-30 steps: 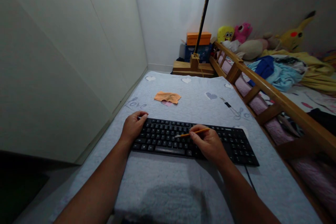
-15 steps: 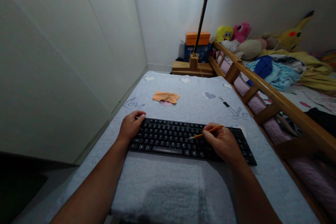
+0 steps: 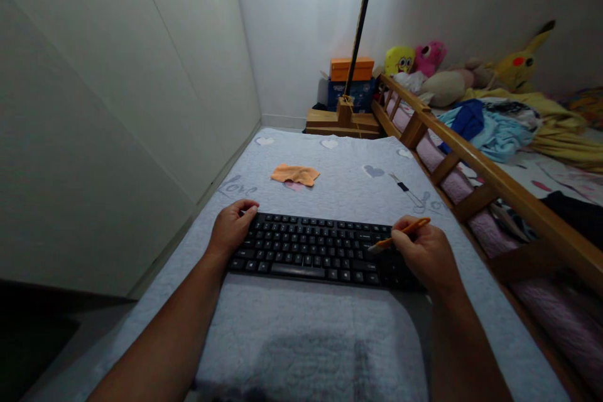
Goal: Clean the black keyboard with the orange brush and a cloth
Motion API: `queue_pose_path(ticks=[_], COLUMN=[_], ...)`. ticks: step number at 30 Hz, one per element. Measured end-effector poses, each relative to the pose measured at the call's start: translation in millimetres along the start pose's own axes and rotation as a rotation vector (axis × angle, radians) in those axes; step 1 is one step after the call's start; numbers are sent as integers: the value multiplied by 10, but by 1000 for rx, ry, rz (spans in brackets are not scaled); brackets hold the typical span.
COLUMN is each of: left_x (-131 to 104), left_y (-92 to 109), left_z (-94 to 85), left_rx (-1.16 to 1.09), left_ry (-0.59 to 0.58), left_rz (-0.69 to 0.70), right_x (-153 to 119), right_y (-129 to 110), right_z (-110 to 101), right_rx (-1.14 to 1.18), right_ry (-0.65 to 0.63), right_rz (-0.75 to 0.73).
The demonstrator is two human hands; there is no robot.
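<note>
A black keyboard [image 3: 306, 245] lies flat on the cloth-covered surface. My left hand [image 3: 233, 226] is closed on its left end, thumb along the upper corner. Between the fingers and thumb of my right hand [image 3: 426, 251] is a small orange brush [image 3: 396, 239], slanted, with its pale tip pointing down and left at the keys near the Enter area. Whether the bristles touch the keys I cannot tell. The right hand covers much of the number pad.
Beyond the keyboard lie an orange cloth [image 3: 295, 175] and a thin wire keycap puller [image 3: 406, 188] with a black middle. A wooden bed rail [image 3: 499, 182] runs along the right, a white cabinet [image 3: 141, 107] along the left. A black pole [image 3: 360, 25] stands at the back.
My right hand has moved right along the keyboard with the brush, from the letter keys to the Enter area. My left hand keeps its hold. The view has shifted slightly.
</note>
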State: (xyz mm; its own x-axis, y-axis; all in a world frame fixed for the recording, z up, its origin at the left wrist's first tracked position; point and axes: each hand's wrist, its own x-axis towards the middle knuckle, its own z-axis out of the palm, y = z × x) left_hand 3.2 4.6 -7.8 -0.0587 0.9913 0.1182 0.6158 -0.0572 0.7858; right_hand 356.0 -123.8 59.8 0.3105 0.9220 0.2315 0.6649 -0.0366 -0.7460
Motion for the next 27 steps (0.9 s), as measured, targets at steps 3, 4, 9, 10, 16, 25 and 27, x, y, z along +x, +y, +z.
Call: queue_pose_path(ticks=[3,4,9,10,16,25,27], left_x=[4,5,9,10,13,16,17], left_y=[-10,-15,-32,-32,-35,-34,-33], left_z=[1,2,8,9,8,7,12], left_rx=[6,6,7,6,-11,-8,-9], left_ry=[3,4,7,9,3,-5,-3], left_rz=[-2,-1,-3,-5,-4,-2,-11], right_x=[-16,-23,-53,-57,-69,-157,-202], right_y=[7,1,-69,-79,-53,-183,-235], right_z=[-1,19,207,239,231,372,486], right_rx=[125,172,266,255,97,418,479], right_ry=[7,-10,-147,-164,-107,-213,-307], right_rz=[-6,-14,-66,-80,-60,-77,-83])
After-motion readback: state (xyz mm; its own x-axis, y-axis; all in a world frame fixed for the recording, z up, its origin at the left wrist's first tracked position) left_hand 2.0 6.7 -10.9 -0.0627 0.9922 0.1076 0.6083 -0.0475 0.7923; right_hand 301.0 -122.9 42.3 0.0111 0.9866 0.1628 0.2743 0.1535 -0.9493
